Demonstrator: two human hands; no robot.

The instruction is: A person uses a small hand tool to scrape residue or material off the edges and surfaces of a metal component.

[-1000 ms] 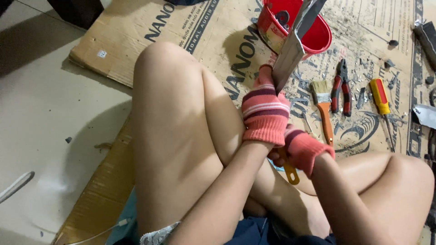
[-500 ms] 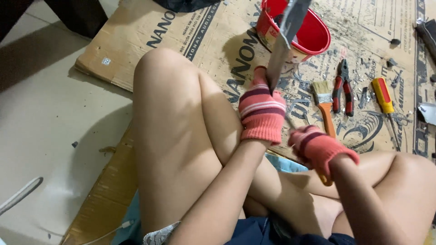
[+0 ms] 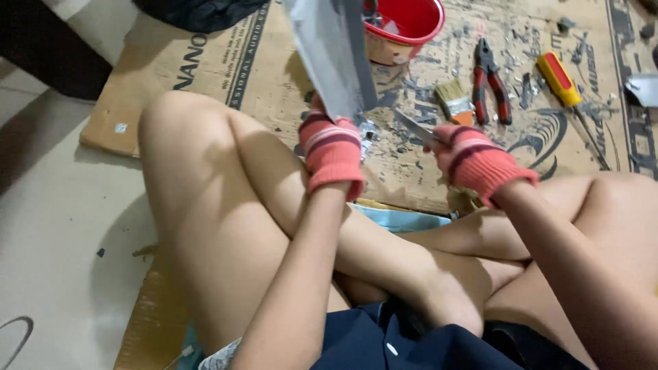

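My left hand (image 3: pixel 332 149), in a pink striped glove, grips the lower end of a flat grey metal sheet (image 3: pixel 334 51) held upright over my crossed legs. My right hand (image 3: pixel 474 164), gloved the same way, holds a small knife with a thin metal blade (image 3: pixel 415 127) pointing left toward the bottom of the sheet. The blade tip is close to the sheet's lower edge, just right of my left hand. The knife's handle is hidden inside the glove.
Flattened cardboard (image 3: pixel 205 62) covers the floor ahead, littered with metal scraps. On it lie a red bucket (image 3: pixel 404 24), a small paintbrush (image 3: pixel 454 99), red-handled pliers (image 3: pixel 490 79) and a yellow-and-red screwdriver (image 3: pixel 562 79). Pale tiled floor (image 3: pixel 55 226) lies to the left.
My right hand rose from beside my knee up to the sheet, bringing the blade toward its lower edge. The sheet tilted more upright and came closer to the camera.
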